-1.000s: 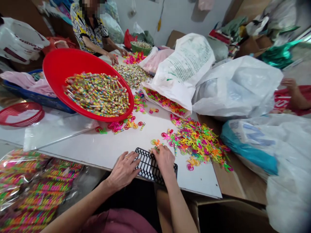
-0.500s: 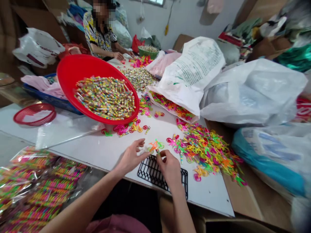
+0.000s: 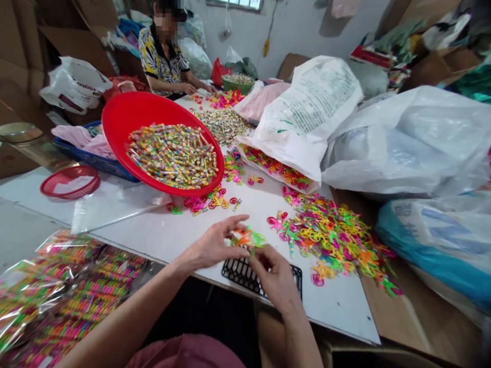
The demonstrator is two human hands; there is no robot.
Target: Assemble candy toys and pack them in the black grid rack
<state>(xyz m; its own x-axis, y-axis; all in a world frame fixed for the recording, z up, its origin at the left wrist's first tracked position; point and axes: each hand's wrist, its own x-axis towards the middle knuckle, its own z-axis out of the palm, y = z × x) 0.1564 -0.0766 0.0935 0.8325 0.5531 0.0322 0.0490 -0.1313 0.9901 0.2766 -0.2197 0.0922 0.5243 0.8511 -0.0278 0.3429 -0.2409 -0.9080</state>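
Note:
My right hand pinches a small piece above the black plastic grid. From its fingertips stick out thin orange and green plastic pieces, partly blurred. My left hand reaches in from the other side, thumb and fingers apart around the orange end; whether it touches cannot be made out. The black grid lies at the table's near edge, partly hidden by my right hand. Right of my hands spreads a heap of coloured plastic pieces. A red basin of small patterned tubes tilts beyond my left hand.
A white sack lies open with coloured pieces at its mouth. Plastic bags bulge on the right. A small red basket and clear film lie left. Filled packs sit below the table. Another person works at the far end.
My left hand has moved in toward the pieces in my right hand, its fingers now around their orange end. The whole view has shifted slightly.

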